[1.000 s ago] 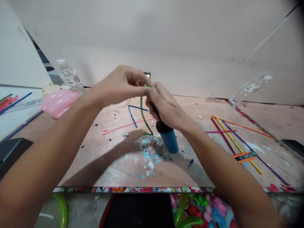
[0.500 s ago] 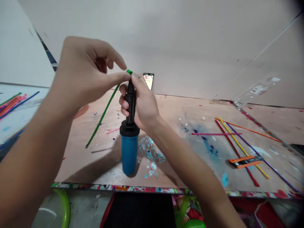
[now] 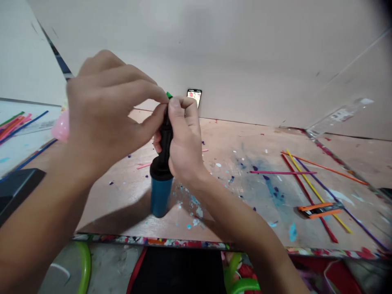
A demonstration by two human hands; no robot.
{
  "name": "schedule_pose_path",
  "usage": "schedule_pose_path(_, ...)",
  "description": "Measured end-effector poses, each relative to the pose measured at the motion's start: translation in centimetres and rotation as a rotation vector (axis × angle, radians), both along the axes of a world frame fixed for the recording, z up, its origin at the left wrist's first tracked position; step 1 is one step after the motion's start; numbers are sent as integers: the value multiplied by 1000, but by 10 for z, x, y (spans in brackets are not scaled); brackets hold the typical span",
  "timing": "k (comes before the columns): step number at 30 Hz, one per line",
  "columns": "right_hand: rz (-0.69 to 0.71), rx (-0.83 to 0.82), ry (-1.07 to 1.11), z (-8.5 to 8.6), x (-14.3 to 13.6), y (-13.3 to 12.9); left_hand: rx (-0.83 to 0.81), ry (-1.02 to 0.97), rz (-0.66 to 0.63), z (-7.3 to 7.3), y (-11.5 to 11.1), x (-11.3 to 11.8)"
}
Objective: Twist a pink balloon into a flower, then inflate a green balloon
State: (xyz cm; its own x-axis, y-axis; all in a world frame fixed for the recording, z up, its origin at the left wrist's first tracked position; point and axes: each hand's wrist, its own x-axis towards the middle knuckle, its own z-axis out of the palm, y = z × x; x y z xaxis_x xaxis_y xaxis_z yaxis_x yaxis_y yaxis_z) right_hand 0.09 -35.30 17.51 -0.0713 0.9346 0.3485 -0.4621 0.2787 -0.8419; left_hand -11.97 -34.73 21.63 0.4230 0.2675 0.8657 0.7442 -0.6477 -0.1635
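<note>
Our right hand [image 3: 186, 143] is clenched round the pump [image 3: 161, 196], long axis roughly six-to-twelve; the green balloon [image 3: 169, 95] sits at its twelve-o'clock tip, our left hand [image 3: 110, 98] pinching it from nine o'clock, both thumbs close.

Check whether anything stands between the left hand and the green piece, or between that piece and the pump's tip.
Nothing visible stands between the left hand and the green piece: its fingertips are at it. At the tip of the pump, left fingers and the thumb of the right hand block the view, so I cannot tell.
</note>
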Motion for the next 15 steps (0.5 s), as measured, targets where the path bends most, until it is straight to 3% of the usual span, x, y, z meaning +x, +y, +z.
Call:
schedule_pose_path(6, -28, 25, 21, -4, -21, 0, -182, 10, 113, 6, -3, -22)
schedule_pose_path(10, -60, 103, -66, -5, -19, -3, -198, 28, 135, 7, -7, -32)
schedule_pose_path(15, -114, 407, -212, -4, 7, 7, -160, 36, 63, 12, -9, -34)
